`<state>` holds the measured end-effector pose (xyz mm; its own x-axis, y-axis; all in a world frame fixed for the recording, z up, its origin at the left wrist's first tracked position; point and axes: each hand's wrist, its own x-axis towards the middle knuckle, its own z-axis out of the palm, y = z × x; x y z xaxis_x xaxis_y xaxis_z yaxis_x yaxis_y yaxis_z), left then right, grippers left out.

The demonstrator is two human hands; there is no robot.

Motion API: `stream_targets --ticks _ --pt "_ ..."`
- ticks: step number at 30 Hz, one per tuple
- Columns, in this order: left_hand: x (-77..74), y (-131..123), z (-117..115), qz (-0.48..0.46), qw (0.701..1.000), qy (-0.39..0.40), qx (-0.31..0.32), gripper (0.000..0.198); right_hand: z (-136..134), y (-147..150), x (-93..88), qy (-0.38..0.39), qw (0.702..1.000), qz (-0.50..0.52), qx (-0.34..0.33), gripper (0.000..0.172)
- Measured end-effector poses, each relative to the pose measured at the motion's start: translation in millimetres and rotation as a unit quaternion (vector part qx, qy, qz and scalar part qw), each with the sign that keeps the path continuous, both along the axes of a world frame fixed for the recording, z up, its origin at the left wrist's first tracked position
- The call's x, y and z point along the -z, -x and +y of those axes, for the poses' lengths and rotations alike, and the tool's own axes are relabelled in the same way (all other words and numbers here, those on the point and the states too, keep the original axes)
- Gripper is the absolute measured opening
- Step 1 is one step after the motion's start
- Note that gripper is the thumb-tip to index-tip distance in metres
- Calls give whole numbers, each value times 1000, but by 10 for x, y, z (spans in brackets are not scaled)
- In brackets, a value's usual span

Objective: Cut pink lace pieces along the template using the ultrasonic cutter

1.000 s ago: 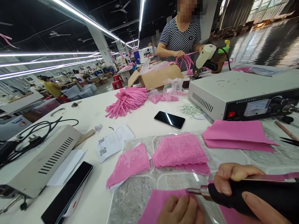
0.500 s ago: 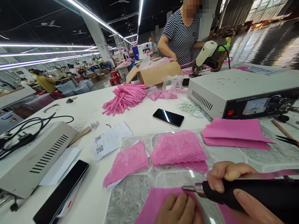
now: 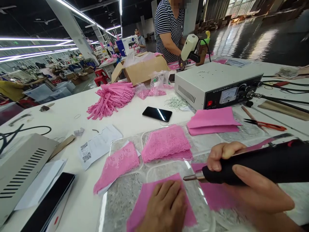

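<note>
My right hand is closed around a black hand-held cutting tool with a metal tip pointing left, just above a piece of pink fabric. Fingers together, my left hand lies flat on that fabric, pressing it onto a glass plate. A second pink piece lies under the tool. Two stacks of pink lace lie just beyond on the glass.
A white power unit with cables stands at right, folded pink cloth and red scissors before it. A phone, pink strips, a cardboard box and papers lie further off. A person in a striped shirt works opposite.
The view has swung right and down, showing more of both hands. My left hand now lies flat on the pink piece. The tool tip sits above the fabric's right edge.
</note>
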<state>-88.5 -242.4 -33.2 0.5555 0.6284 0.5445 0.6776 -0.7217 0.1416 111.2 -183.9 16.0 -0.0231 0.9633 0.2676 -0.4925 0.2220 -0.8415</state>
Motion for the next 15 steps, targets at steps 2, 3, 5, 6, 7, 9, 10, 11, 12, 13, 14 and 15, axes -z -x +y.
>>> stream_targets --ticks 2,3,5,6,7,9,10,11,12,13,14,15 --pt "-42 -5 -8 0 1000 21 -2 23 -36 -49 1 3 1000 -10 -15 15" --pt "-52 -8 -13 3 1000 27 -3 23 -55 -63 9 2 1000 -16 -19 16" --pt "-59 -16 -21 6 999 33 -6 23 -87 -72 34 -2 999 -29 -13 16" --pt "-60 -21 -25 7 999 33 -6 24 -98 -69 46 -4 999 -33 -6 17" --pt "-61 -26 -27 7 999 31 -8 24 -103 -64 55 -6 999 -36 -2 17" --pt "-63 -34 -30 6 1000 26 -9 24 -100 -48 59 -9 999 -39 -7 16" --pt "-65 -37 -30 5 1000 23 -9 23 -93 -40 53 -12 999 -40 -10 16" --pt "-67 -39 -30 6 1000 22 -9 23 -85 -31 43 -15 999 -40 -12 16" --pt "-69 -39 -30 7 1000 21 -8 23 -78 -22 29 -19 999 -42 -13 16" --pt "-71 -39 -30 8 1000 21 -6 23 -73 -14 15 -21 999 -44 -12 17" --pt "-73 -38 -31 10 1000 21 -6 23 -69 -7 1 -23 999 -47 -10 17" --pt "-74 -37 -30 13 1000 20 -5 23 -69 -1 -11 -23 998 -51 -9 17"
